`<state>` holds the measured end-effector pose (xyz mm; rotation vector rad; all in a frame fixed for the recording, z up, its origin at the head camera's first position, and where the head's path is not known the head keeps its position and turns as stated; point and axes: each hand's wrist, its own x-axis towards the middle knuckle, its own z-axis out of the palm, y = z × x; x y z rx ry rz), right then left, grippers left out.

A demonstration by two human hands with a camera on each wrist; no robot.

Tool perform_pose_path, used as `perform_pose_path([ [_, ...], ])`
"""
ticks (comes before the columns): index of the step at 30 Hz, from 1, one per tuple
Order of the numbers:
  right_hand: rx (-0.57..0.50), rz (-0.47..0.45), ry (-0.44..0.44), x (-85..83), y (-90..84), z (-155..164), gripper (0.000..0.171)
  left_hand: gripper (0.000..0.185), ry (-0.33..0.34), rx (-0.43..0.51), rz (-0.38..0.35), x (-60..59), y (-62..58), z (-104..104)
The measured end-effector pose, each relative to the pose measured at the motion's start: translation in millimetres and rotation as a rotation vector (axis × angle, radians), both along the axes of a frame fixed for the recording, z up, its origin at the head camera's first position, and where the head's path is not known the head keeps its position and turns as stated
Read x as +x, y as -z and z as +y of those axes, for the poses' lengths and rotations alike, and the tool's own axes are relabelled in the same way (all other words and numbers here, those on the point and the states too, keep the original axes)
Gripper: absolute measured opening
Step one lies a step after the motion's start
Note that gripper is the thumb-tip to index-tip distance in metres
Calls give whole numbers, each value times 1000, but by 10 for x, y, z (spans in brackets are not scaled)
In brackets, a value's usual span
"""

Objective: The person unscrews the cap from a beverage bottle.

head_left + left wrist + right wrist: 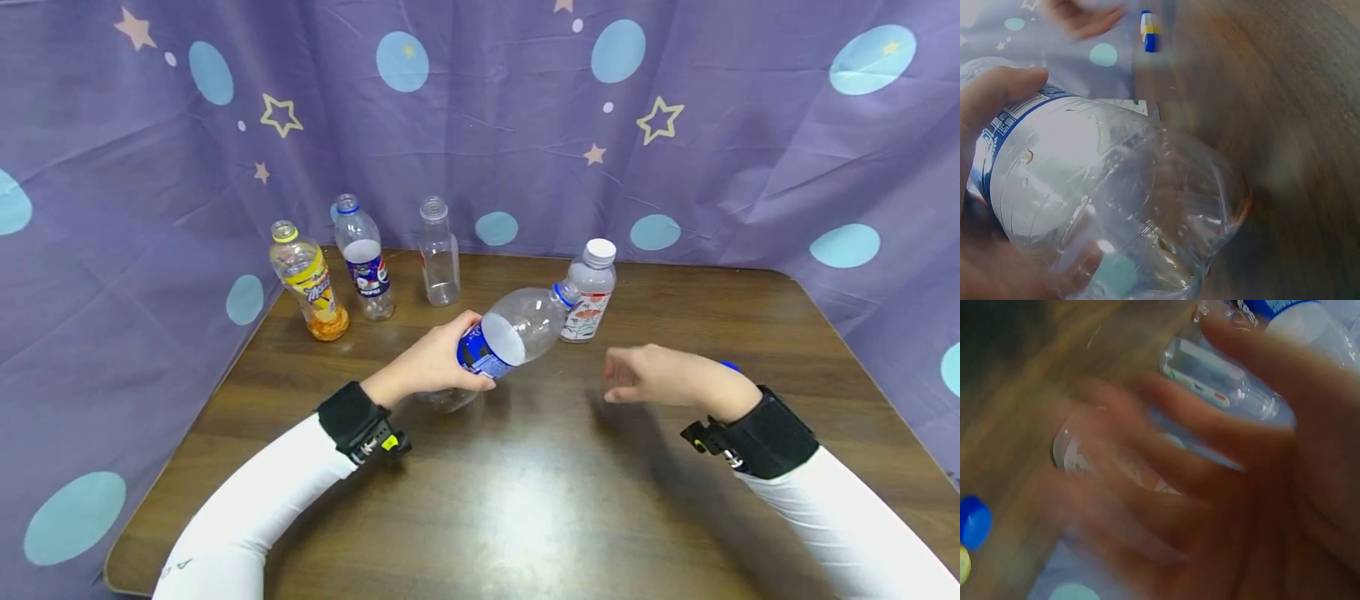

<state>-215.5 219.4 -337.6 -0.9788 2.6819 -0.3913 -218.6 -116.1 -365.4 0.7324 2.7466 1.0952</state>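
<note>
My left hand grips a large clear plastic bottle round its blue label. This bottle leans with its uncapped neck up to the right, overlapping the white-capped bottle behind it in the head view. Drops cling inside the clear wall of the large bottle in the left wrist view. To the right, my right hand hovers over the table with nothing in it; its fingers are spread and blurred in the right wrist view. Behind its wrist, a blue cap is mostly hidden.
At the back left of the wooden table stand a yellow-labelled bottle, a Pepsi bottle and a clear bottle, all uncapped. A yellow cap lies beside the blue one. A purple curtain hangs behind.
</note>
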Motion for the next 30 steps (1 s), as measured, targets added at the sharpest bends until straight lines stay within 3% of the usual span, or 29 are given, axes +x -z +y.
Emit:
perform_pose_path([
  [2, 87, -198, -12, 7, 42, 17, 31, 83, -34, 16, 2, -10, -10, -39],
  [3, 119, -239, -13, 4, 57, 26, 34, 84, -63, 33, 8, -24, -18, -67],
  [7, 151, -220, 15, -11, 86, 60, 37, 87, -259, 180, 104, -147, -59, -229],
  [11, 129, -229, 1, -26, 102, 67, 38, 85, -480, 387, 269, -291, -86, -410],
  [14, 119, -252, -9, -32, 117, 64, 37, 83, -566, 463, 337, -355, -46, -510],
  [18, 122, -255, -9, -36, 131, 75, 34, 83, -582, 470, 322, -416, 90, -566],
  [24, 117, -253, -35, -44, 154, 60, 36, 89, -603, 379, 287, -501, 294, -581],
  [30, 110, -238, -54, -43, 161, 31, 32, 96, -622, 349, 243, -539, 340, -577],
])
